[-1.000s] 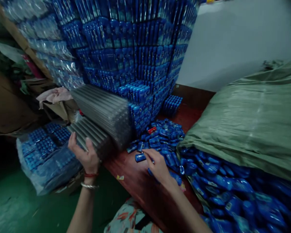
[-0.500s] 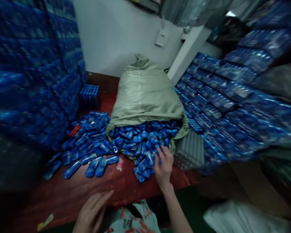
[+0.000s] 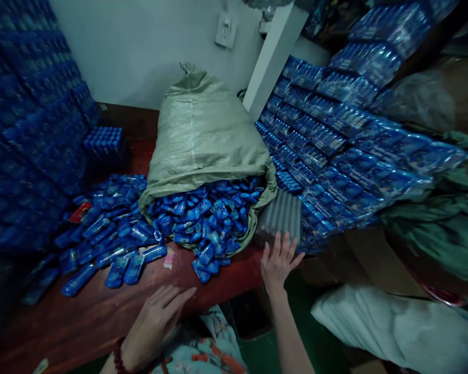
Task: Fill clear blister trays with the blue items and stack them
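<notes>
Hands point(image 3: 278, 265) stand apart before a green sack point(image 3: 206, 135) and blue packets point(image 3: 133, 269).

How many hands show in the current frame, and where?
2: the left hand by the near edge of the reddish tabletop, the right hand at the grey ribbed bundle, contact unclear. No others show.

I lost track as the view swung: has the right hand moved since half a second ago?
Yes: against the green sack, the right hand has moved rightward, from the blue items at the sack's mouth to the grey ribbed stack.
</notes>
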Available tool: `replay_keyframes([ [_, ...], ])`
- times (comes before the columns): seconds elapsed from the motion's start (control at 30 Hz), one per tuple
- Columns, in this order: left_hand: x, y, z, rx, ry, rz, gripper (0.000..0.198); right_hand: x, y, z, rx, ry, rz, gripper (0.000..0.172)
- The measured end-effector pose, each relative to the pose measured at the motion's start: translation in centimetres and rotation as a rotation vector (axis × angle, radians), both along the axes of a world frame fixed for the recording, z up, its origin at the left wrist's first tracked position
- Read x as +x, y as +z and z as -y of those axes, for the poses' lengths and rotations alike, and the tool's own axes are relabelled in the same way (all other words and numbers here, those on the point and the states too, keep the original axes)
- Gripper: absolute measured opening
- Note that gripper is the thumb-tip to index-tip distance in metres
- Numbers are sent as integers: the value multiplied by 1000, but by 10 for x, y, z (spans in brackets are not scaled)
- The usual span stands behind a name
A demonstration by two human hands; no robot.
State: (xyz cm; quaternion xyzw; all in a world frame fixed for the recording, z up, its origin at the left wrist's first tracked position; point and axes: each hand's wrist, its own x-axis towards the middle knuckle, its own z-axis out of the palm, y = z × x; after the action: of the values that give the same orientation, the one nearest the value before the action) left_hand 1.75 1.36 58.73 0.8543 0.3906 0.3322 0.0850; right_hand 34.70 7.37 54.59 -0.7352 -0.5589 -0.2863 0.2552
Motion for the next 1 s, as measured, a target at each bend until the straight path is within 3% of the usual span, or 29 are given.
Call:
replay_keyframes([
  [0.17, 17, 5, -2, 49, -36, -11, 37, 9, -5, 5, 173, -8, 131, 27],
  [0.23, 20, 4, -2, 52, -37, -17, 37, 10, 4, 5, 263, 19, 228, 13],
  [0.3, 22, 0, -1, 32, -47, -17, 37, 6, 17, 6, 311, 68, 298, 11],
  [0.4, 20, -6, 1, -27, -53, -9, 36, -8, 33, 13, 224, 185, 296, 17],
  [0.5, 14, -12, 5, -100, -31, 10, 34, -24, 38, 31, 84, 301, 289, 13],
  [0.63, 3, -24, 11, -226, 7, 71, 32, -27, 53, 58, 183, 337, 285, 10],
  [0.73, -4, -32, 15, -335, 98, 200, 34, -29, 85, 69, 325, 429, 90, 14],
  [0.83, -11, -35, 21, -413, 324, 432, 39, -56, 109, 70, 400, 509, -283, 14],
  [0.9, -19, -35, 27, -417, 530, 626, 41, -87, 103, 67, 282, 499, -590, 13],
  [1.0, -42, -40, 36, -379, 814, 818, 40, -139, 58, 58, -184, 506, -1095, 18],
])
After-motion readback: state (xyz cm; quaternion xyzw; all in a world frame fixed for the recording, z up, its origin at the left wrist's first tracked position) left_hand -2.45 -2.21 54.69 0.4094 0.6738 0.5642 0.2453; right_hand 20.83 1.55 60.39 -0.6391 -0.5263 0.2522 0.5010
